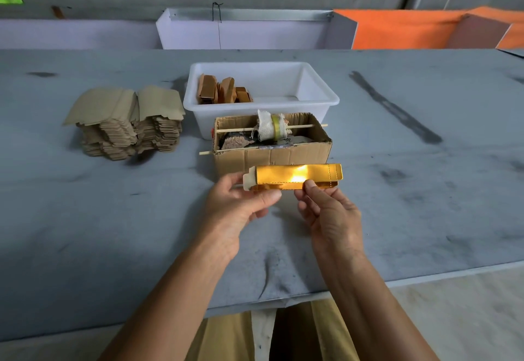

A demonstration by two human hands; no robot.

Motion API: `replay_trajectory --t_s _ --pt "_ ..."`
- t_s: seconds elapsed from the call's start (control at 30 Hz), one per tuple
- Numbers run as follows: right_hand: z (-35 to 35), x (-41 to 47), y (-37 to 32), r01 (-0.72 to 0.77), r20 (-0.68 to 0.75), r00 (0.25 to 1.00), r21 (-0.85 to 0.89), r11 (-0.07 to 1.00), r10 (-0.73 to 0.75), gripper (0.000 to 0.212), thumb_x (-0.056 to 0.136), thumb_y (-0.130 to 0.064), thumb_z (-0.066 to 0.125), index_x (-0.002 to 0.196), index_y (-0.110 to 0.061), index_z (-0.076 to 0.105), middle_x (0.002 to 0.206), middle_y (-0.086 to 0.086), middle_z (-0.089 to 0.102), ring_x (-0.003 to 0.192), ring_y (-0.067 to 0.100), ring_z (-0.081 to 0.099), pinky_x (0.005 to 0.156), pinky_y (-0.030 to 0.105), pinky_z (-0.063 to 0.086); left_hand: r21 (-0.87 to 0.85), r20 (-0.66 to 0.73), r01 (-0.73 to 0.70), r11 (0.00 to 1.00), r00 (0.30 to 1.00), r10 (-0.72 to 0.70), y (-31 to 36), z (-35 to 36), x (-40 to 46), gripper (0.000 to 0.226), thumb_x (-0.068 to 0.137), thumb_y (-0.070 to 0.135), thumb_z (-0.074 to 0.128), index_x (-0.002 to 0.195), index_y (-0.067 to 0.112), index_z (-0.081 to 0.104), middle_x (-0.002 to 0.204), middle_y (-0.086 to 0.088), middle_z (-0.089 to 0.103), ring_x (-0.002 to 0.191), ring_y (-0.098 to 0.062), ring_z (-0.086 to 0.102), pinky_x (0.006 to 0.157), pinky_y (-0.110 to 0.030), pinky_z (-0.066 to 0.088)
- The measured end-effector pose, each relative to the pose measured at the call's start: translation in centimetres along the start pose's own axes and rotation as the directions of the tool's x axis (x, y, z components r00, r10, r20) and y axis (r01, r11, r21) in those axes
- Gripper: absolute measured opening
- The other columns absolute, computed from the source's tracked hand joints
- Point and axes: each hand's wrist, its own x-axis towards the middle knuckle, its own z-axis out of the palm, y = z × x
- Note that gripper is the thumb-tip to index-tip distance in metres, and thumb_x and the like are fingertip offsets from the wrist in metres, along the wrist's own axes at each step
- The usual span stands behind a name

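Note:
A long, shiny gold carton blank [295, 177] is held flat above the grey table, in front of a cardboard box. My left hand [241, 204] pinches its left end, where a pale tab sticks out. My right hand [326, 210] pinches its lower edge right of the middle, thumb on top. The carton looks partly folded along its length.
A stack of flat brown carton blanks [127, 122] lies at the left. A white plastic tub [317, 91] holds several folded brown cartons [221, 91]. An open cardboard box [272, 153] carries a stick with a tape roll [272, 126]. The table's front edge [312, 295] is near my body.

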Motion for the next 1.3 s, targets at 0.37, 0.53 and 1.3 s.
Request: replay_trajectory --t_s 0.37,0.53,1.3 --pt "0.8 -0.6 0.7 -0.079 0.004 0.997 0.024 0.997 0.079 0.012 0.082 0.001 0.065 0.074 -0.007 0.060 0.064 0.006 0.066 0.059 0.012 0.066 0.049 0.016 0.051 -0.181 -0.129 -0.041 0.983 0.991 0.017 -1.5 2.0 0.6 0.018 0.071 -0.005 0.073 0.072 0.010 0.063 0.056 0.001 0.065 0.048 -0.008 0.058 0.044 -0.020 0.047" --pt "0.9 -0.6 0.6 -0.126 0.004 0.992 0.006 0.992 0.126 0.012 0.082 0.001 0.065 0.072 -0.004 0.062 0.065 0.009 0.067 0.060 0.015 0.068 0.050 0.019 0.053 -0.241 -0.150 -0.007 0.971 0.988 -0.031 -1.5 1.7 0.7 0.012 0.077 -0.001 0.070 0.070 0.007 0.063 0.050 -0.003 0.063 0.042 -0.011 0.058 0.042 -0.020 0.049" --pt "1.2 -0.7 0.6 -0.201 -0.005 0.980 0.005 0.980 0.201 0.017 0.094 -0.005 0.052 0.083 0.003 0.062 0.072 0.022 0.070 0.061 0.026 0.070 0.050 0.026 0.057 -0.217 -0.116 0.036 0.976 0.991 -0.063 -1.9 1.2 0.3 0.010 0.076 -0.001 0.071 0.068 0.003 0.065 0.056 -0.006 0.067 0.051 -0.014 0.063 0.049 -0.023 0.054"
